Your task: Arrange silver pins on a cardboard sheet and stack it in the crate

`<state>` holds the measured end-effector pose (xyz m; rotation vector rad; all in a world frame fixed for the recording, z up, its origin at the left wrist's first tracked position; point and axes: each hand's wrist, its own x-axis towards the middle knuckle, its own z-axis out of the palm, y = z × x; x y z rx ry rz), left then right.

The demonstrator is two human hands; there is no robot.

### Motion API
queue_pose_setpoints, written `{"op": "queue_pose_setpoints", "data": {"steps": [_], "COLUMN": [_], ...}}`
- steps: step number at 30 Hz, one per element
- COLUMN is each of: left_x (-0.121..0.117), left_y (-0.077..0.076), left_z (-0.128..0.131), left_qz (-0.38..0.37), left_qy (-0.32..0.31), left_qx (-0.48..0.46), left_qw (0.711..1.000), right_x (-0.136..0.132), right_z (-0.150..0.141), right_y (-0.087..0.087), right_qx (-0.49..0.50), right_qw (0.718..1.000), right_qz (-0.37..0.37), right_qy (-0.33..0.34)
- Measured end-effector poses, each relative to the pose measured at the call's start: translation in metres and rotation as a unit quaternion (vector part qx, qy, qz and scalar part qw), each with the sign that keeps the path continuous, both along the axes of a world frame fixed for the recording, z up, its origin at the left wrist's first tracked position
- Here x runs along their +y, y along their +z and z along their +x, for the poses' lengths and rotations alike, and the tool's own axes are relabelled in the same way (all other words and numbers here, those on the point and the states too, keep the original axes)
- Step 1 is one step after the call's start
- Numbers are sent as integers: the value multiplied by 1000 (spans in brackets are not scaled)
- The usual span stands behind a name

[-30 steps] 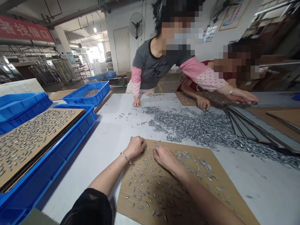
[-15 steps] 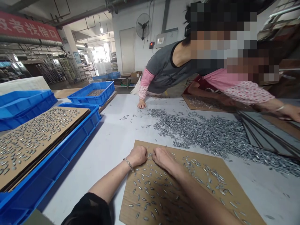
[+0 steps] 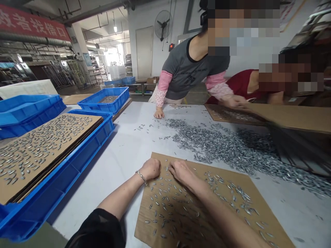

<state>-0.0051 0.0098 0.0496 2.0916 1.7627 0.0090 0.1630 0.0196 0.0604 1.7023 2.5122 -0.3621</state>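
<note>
My left hand (image 3: pixel 152 168) rests at the far left part of a brown cardboard sheet (image 3: pixel 142 235), fingers curled in. Beside it, a small gap apart, my right hand (image 3: pixel 181 172) is bent down over the same sheet with thumb and fingers drawn together. Whatever the fingertips of either hand hold is hidden. Small silvery spindle-shaped metal pieces (image 3: pixel 167 198) lie spaced out on the sheet's left and middle, with looser clusters towards its right side. Beyond the sheet spreads a large heap of the same pieces (image 3: pixel 227 144).
To the left, a blue tray (image 3: pixel 77 172) holds stacked cardboard sheets covered in pieces. More blue trays (image 3: pixel 116 101) stand behind it. Across the white table (image 3: pixel 124 144), a co-worker leans on one hand (image 3: pixel 159 113) and grips a large cardboard sheet (image 3: pixel 297 115). Another person sits at the right.
The co-worker across the table has drawn an arm back from the right and now holds up a large cardboard sheet. My hands stay nearly in place; the view has shifted slightly.
</note>
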Motion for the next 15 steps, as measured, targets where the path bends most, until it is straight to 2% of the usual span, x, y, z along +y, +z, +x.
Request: {"op": "queue_pose_setpoints", "data": {"steps": [9,15], "left_x": [-15,-24], "left_y": [0,-14], "left_z": [-31,-38], "left_qz": [89,125], "left_qy": [53,81], "left_qx": [-88,-133], "left_qw": [991,980], "right_x": [1,2], "right_z": [-24,-20], "right_y": [-9,-11], "right_qx": [-4,21], "right_qw": [998,999], "right_qz": [-21,-22], "right_qy": [-52,-22]}}
